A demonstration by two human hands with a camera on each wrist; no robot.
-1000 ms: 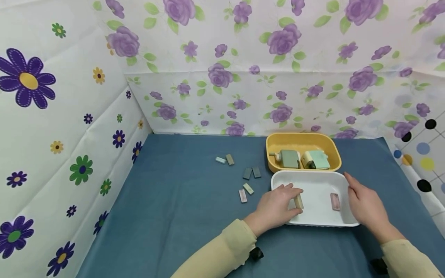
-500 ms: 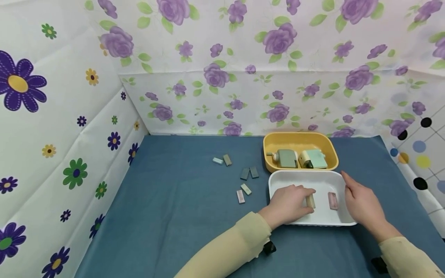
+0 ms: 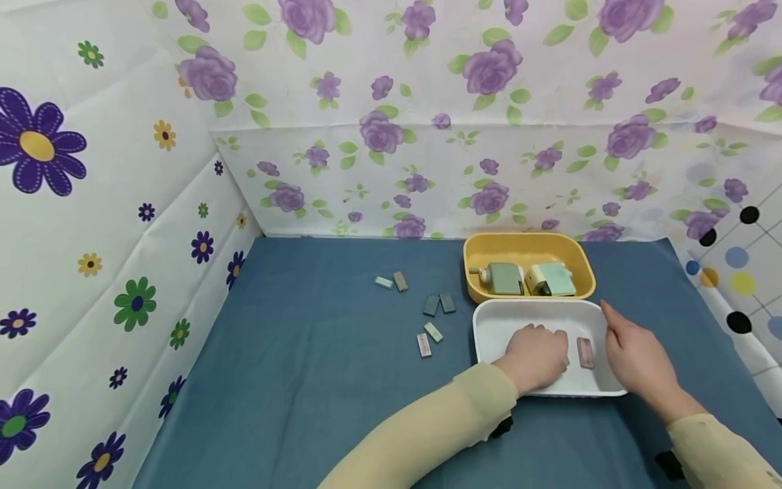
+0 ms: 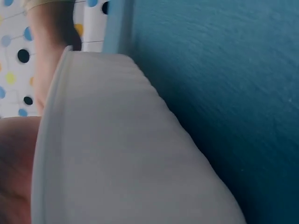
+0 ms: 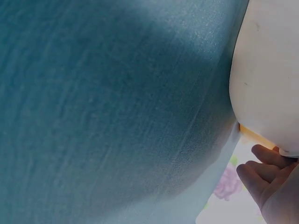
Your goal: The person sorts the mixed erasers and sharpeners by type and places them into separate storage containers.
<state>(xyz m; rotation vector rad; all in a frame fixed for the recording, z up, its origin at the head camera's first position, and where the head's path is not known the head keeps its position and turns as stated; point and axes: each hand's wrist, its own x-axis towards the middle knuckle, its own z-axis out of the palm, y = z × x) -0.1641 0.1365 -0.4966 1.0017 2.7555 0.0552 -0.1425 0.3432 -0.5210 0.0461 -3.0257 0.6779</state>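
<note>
Blue cloth (image 3: 342, 380) below; left grip (image 3: 537, 356) pinches pale block (image 3: 567, 361), right grip (image 3: 641, 360) white tray (image 3: 501, 326); pink block (image 3: 585, 353) markings illegible.

Behind the tray (image 3: 497, 327) sits the basin (image 3: 527, 247), and six blocks (image 3: 433, 332) lie left of both.

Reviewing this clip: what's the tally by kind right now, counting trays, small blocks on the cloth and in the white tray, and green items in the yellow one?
Trays: 2, yellow tray and white tray
Small blocks on the cloth: 6
Small blocks in the white tray: 2, a pink block and a pale block mostly hidden by the left hand
Green items in the yellow tray: 2
Total: 12
</note>
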